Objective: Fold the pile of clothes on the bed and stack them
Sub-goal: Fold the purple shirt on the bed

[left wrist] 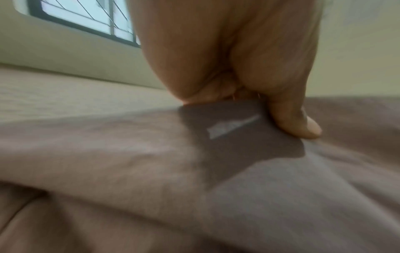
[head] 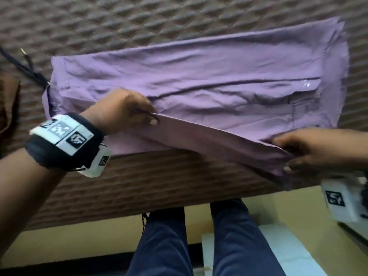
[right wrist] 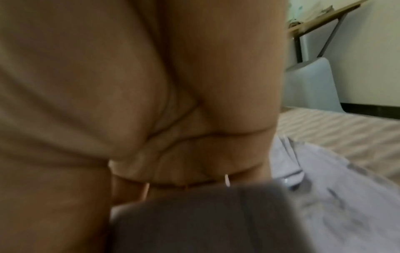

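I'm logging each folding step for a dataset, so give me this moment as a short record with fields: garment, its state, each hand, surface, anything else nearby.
garment: purple shirt
state: spread flat on the bed, near long edge lifted as a fold
left hand: pinches the lifted edge toward the shirt's left end
right hand: pinches the same edge at the right end
surface: brown quilted bedspread
nearby: dark cord on the bed at the left
stack: none in view
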Demonstrator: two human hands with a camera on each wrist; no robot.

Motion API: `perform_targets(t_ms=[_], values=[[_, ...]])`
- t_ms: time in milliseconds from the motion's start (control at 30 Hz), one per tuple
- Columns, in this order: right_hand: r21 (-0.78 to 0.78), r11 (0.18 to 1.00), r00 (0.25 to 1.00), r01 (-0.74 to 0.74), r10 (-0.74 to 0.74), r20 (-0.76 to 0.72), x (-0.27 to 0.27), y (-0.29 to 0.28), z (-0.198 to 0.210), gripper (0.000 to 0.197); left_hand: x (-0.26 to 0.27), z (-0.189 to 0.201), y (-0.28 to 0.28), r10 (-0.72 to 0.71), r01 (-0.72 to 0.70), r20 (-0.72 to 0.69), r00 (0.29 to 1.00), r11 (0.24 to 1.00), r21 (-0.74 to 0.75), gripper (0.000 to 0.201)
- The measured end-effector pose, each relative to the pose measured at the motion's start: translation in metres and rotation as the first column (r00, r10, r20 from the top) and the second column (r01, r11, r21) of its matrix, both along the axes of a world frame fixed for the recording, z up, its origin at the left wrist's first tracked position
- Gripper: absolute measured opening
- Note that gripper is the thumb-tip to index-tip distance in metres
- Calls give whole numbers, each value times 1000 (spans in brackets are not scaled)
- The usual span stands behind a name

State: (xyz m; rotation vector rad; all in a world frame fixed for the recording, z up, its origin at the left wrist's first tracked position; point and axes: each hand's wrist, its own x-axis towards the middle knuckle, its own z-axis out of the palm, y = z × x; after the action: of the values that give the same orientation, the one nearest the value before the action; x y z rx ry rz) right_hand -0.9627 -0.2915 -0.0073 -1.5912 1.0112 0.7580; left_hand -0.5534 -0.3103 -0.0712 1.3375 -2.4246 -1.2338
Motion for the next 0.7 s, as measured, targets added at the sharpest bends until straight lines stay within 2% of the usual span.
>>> perform_targets(t_ms=[67,100,133,200,267,333,433,500,567,600,667,700], values=[[33,998,998,53,-53,14,-25,-35,-2,15,-14,9,-31,111,-115,46,993,991,73,33],[31,986,983,164,-166,82,-36,-52,-6,17,-21,8,-49,135,-143,83,987,986,90,23],[17,950,939,310,-309,152,-49,-71,-9,20,-31,4,-68,154,-164,114,981,983,80,15],[-51,816,797,575,-546,257,-74,-110,-24,24,-52,-14,-105,205,-217,155,966,974,63,11],[-155,703,713,694,-639,290,-92,-144,-50,23,-71,-39,-131,233,-254,197,952,963,90,14],[-222,656,691,721,-661,292,-105,-168,-78,18,-83,-63,-144,273,-302,224,935,948,103,16],[-250,629,677,736,-681,280,-117,-185,-111,7,-82,-79,-144,413,-428,163,896,902,64,24],[-239,621,666,746,-693,277,-121,-190,-121,11,-82,-81,-138,454,-458,96,886,888,33,13],[-217,604,641,767,-711,290,-123,-191,-126,12,-87,-77,-131,427,-420,90,900,903,-92,6],[-210,592,627,778,-720,298,-122,-190,-126,11,-87,-77,-128,405,-383,108,908,907,-175,11],[-213,571,609,793,-730,311,-122,-190,-126,7,-87,-79,-124,373,-300,192,908,897,-326,38],[-225,572,614,789,-723,316,-122,-189,-125,4,-86,-80,-123,390,-294,217,895,881,-371,45]])
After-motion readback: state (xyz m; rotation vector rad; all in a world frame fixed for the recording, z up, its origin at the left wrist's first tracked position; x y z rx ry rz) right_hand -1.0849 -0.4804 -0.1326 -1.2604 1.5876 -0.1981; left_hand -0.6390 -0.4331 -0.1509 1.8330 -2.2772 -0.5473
